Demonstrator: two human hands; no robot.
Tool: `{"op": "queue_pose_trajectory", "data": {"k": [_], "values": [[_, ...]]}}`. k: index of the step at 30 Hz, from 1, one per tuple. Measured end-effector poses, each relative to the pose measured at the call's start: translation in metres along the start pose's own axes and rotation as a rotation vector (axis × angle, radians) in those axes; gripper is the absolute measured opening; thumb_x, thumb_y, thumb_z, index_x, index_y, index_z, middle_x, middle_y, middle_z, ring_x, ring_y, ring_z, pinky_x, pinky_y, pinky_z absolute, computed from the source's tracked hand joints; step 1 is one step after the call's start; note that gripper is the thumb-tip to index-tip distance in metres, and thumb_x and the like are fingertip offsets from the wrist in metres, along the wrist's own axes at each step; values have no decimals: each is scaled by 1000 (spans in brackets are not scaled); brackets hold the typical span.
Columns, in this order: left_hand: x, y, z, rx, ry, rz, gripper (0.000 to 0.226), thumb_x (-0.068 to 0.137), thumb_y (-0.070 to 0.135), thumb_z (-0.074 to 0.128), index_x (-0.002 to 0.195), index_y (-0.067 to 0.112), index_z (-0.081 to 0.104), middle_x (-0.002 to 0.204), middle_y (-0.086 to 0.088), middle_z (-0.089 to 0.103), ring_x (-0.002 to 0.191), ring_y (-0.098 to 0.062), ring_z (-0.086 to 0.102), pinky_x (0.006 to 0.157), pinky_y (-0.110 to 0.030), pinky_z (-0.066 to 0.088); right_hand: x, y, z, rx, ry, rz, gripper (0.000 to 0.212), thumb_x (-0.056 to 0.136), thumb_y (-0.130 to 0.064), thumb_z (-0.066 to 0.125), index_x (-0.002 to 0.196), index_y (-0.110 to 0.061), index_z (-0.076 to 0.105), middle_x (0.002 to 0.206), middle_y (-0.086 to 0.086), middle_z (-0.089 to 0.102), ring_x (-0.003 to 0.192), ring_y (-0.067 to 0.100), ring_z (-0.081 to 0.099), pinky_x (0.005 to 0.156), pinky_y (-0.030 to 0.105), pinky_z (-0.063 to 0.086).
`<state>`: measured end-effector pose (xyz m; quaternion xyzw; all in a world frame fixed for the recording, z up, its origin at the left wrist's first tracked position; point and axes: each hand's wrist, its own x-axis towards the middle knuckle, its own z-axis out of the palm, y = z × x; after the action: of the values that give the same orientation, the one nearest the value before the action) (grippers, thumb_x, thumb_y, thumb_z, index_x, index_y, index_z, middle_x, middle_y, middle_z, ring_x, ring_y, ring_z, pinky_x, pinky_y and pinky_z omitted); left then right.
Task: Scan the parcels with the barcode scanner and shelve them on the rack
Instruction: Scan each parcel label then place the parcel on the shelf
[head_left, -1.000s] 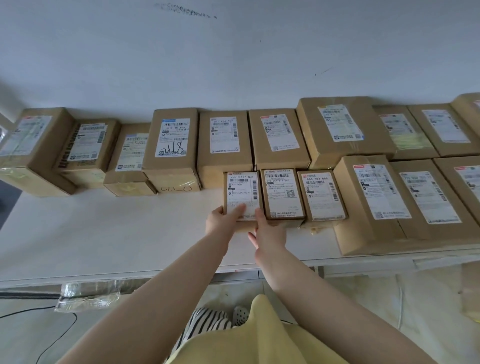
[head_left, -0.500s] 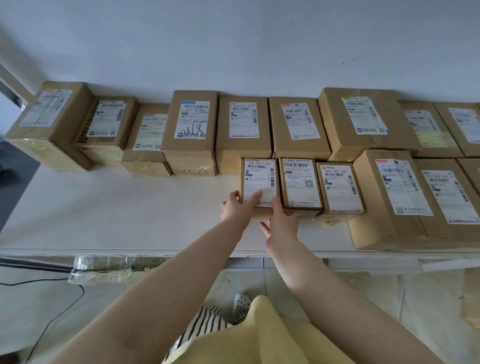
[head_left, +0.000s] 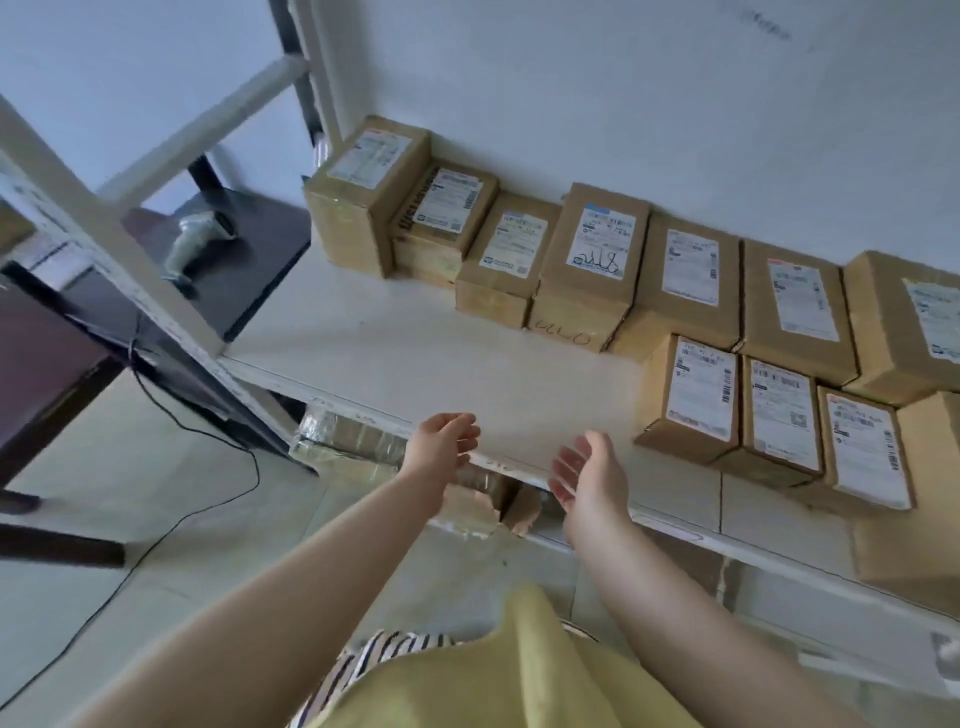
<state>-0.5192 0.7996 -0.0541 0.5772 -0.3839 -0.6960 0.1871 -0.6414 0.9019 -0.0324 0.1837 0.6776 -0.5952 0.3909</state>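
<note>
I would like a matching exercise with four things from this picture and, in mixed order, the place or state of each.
1. grey barcode scanner
2. left hand
3. cardboard parcel with handwritten blue scribble on its label
4. black cable

A. back row of white shelf
B. on floor
C. open, empty
D. on dark side table

Pairs: 1-D, 2-C, 3-A, 4-B

Labels on the shelved parcels are blurring beyond reading. The far-right parcel is running off the right edge. The barcode scanner, far left, is smearing. Parcels under the shelf are lying half hidden by its edge.
</note>
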Motion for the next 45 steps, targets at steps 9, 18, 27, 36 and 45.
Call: {"op": "queue_pose_trajectory", "data": {"k": [9,18,27,36,45], "values": [[-21,15,-239,-285,298,49,12,101,11,58,95,11,69,89,-4,70,77,-14,63,74,-25,52,-97,100,166,-248,-430,-132,11,94,-20,64,88,-12,68,77,3,70,68,16,62,61,25,48],[-35,-8,-398,-571,568,-23,13,100,12,58,91,13,67,91,-4,69,77,-12,63,72,-23,52,-168,189,278,-457,-612,-2,8,94,-14,64,88,-10,67,75,3,68,66,13,61,63,24,48],[28,31,-498,-752,607,-74,8,100,14,61,95,11,66,84,-2,71,71,-11,64,61,-20,53,-193,220,428,-562,-733,-29,11,97,-17,60,92,-11,68,84,4,70,80,16,63,78,28,54],[111,109,-615,-761,649,-91,6,97,16,63,101,12,65,87,-2,71,73,-10,67,57,-19,51,-197,195,622,-389,-779,-136,9,97,-20,59,94,-14,65,75,-3,69,66,8,61,67,20,51],[194,162,-670,-738,551,-140,11,98,25,65,99,14,66,87,0,70,74,-10,65,65,-23,51,-167,191,755,-450,-662,-125,12,95,-29,65,95,-17,66,85,-1,70,74,9,64,65,20,51]]}}
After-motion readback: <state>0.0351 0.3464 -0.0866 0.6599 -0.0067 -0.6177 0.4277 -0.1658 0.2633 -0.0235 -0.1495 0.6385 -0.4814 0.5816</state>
